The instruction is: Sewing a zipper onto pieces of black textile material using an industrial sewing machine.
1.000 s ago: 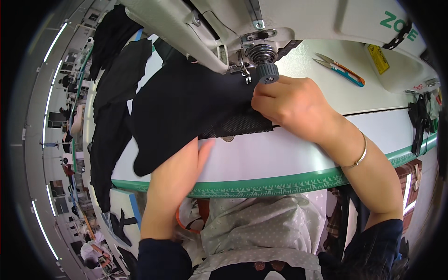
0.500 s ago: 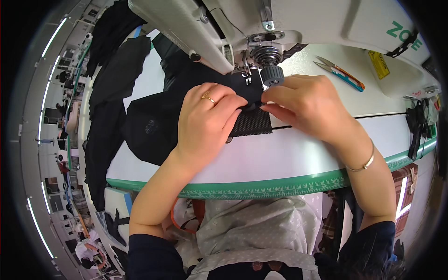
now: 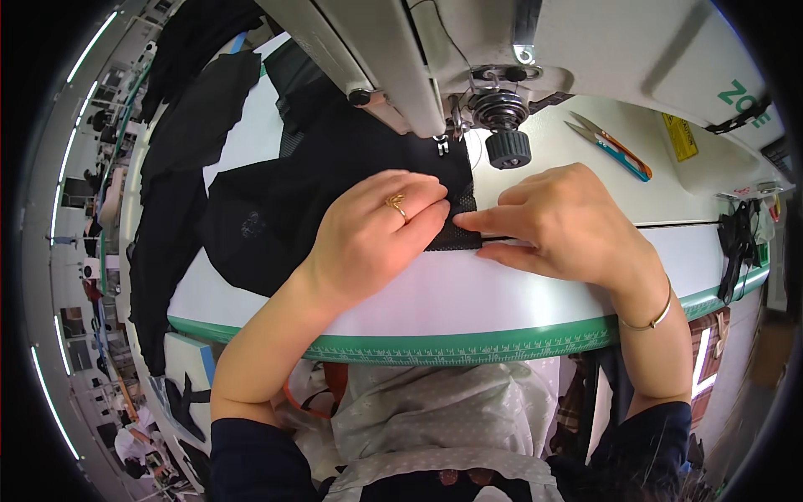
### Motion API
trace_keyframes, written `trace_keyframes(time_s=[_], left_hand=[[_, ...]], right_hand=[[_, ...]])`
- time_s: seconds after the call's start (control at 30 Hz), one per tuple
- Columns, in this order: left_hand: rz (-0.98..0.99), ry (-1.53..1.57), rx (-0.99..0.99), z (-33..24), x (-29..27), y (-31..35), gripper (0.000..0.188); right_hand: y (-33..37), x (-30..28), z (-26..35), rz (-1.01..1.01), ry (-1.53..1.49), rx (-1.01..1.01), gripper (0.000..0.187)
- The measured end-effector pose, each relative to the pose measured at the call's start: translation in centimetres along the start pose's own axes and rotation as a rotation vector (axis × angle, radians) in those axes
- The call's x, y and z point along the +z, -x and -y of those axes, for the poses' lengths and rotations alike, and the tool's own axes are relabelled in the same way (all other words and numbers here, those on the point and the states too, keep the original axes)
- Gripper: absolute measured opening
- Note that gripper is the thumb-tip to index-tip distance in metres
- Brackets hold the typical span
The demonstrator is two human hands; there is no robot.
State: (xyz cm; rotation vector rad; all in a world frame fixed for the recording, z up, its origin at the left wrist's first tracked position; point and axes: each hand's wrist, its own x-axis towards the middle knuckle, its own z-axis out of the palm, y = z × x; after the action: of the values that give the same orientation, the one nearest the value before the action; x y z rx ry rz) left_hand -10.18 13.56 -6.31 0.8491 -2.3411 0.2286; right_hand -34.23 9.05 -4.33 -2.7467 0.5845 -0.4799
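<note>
A black fabric piece [image 3: 393,155] with a mesh strip [image 3: 456,237] along its near right edge lies under the presser foot [image 3: 442,144] of a sewing machine [image 3: 368,42]. My left hand [image 3: 376,230], a ring on one finger, rests on the fabric with its fingers curled and pressed together at the mesh, pinching the cloth there. The fingertips partly hide what is between them. My right hand [image 3: 573,226] is at the fabric's right edge. Its index fingertip touches the mesh, and the thumb is held apart below, near the mesh corner.
Thread snips [image 3: 615,146] lie on the machine bed to the right. Dark fabric pieces [image 3: 196,117] hang over the table's left side. A green ruler edge [image 3: 452,343] runs along the table front. Black strips [image 3: 738,247] hang at the far right.
My right thumb and index have come apart from a pinch at the cloth edge. The folded mesh edge now lies flatter, and both hands sit slightly lower in view.
</note>
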Motion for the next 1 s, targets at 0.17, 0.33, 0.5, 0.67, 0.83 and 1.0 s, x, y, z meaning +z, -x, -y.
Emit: trace_keyframes(time_s=[0.17,0.33,0.5,0.67,0.83,1.0], left_hand=[[0.042,-0.003,-0.035,-0.4,-0.6,0.3,0.020],[0.032,-0.026,-0.015,-0.4,-0.6,0.6,0.020],[-0.022,-0.074,-0.026,-0.6,-0.1,0.9,0.018],[-0.074,-0.114,-0.006,-0.6,0.2,1.3,0.018],[-0.072,-0.158,0.022,0.1,0.5,1.5,0.017],[-0.062,-0.181,0.047,1.1,0.7,1.1,0.016]], right_hand=[[0.1,0.1,0.0,0.009,0.012,0.004,0.027],[-0.2,-0.1,0.0,0.048,0.001,0.013,0.028],[-0.9,0.4,0.1,-0.227,-0.006,-0.046,0.034],[-0.7,1.3,-0.4,-0.146,-0.048,-0.044,0.039],[-1.1,1.0,0.0,-0.156,-0.007,-0.018,0.037],[-1.5,1.4,-0.4,-0.236,0.063,-0.023,0.037]])
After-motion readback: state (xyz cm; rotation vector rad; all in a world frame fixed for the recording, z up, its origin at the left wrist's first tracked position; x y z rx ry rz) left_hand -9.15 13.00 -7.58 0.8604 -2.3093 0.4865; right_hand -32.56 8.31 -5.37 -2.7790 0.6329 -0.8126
